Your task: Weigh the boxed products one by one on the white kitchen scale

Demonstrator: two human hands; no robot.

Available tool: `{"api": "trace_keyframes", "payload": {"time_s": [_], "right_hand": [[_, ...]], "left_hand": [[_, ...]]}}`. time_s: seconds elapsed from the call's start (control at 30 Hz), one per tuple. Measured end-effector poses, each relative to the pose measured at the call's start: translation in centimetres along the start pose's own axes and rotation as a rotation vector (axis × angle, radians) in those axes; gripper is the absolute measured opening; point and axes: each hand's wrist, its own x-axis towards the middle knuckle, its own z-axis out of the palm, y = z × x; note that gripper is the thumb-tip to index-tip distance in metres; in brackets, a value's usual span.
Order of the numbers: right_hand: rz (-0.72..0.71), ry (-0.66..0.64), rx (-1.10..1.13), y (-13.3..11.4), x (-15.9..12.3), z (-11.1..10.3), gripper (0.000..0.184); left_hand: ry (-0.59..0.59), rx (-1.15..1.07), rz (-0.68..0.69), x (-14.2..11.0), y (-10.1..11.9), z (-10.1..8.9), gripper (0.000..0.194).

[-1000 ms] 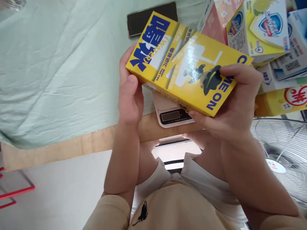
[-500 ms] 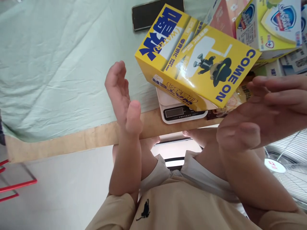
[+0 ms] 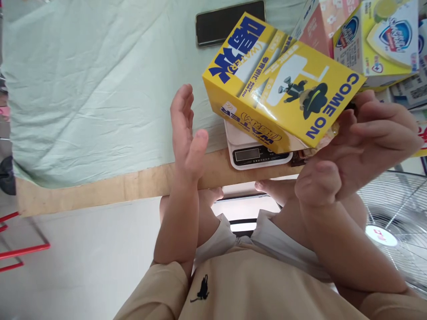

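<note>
A yellow box [image 3: 283,89] with blue lettering, "WATER" and "COME ON", lies tilted on a small white kitchen scale [image 3: 256,155] at the table's near edge. My left hand [image 3: 187,129] is held upright to the left of the box, fingers stretched out and clear of it. My right hand [image 3: 360,142] is open at the box's right end, fingers spread, with the palm close to the box's corner. I cannot tell whether it touches the box. Neither hand holds anything.
A dark phone [image 3: 230,22] lies on the pale green cloth [image 3: 83,89] behind the box. Several stacked product boxes [image 3: 376,40] crowd the back right. A wire fan [image 3: 393,222] stands low right and a red frame [image 3: 20,253] low left on the floor.
One second ago both hands gripped the yellow box above the scale. They let go and it now rests on the scale, with both hands open beside it.
</note>
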Motion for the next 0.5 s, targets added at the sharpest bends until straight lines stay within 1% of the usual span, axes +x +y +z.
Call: {"api": "trace_keyframes", "payload": {"time_s": [0.1,0.17,0.23,0.3,0.37,0.43,0.47,0.5], "right_hand": [[-0.033,-0.017,0.075,0.0,-0.2,0.2,0.032],[-0.033,-0.03,0.083,0.0,-0.3,0.3,0.032],[0.001,-0.088,0.047,-0.2,-0.5,0.2,0.034],[0.049,-0.182,0.013,-0.8,-0.6,-0.1,0.036],[0.11,-0.271,-0.015,-1.5,-0.7,-0.4,0.035],[0.184,-0.279,-0.007,-2.3,-0.7,-0.7,0.036],[0.289,-0.237,0.031,-2.6,-0.7,-0.8,0.037],[0.443,-0.186,0.083,-2.8,-0.7,-0.9,0.04]], "left_hand": [[-0.027,-0.025,0.042,0.3,-1.5,-0.5,0.088],[-0.046,-0.032,0.047,0.5,-2.2,-0.7,0.088],[-0.081,-0.048,0.037,0.6,-2.5,-0.6,0.086],[-0.136,-0.07,0.027,0.8,-2.3,-0.3,0.086],[-0.196,-0.093,0.025,1.1,-1.9,0.2,0.085],[-0.25,-0.112,0.039,1.5,-1.6,0.7,0.081],[-0.273,-0.12,0.049,1.7,-1.4,0.8,0.08],[-0.292,-0.129,0.055,1.9,-1.3,0.9,0.078]]}}
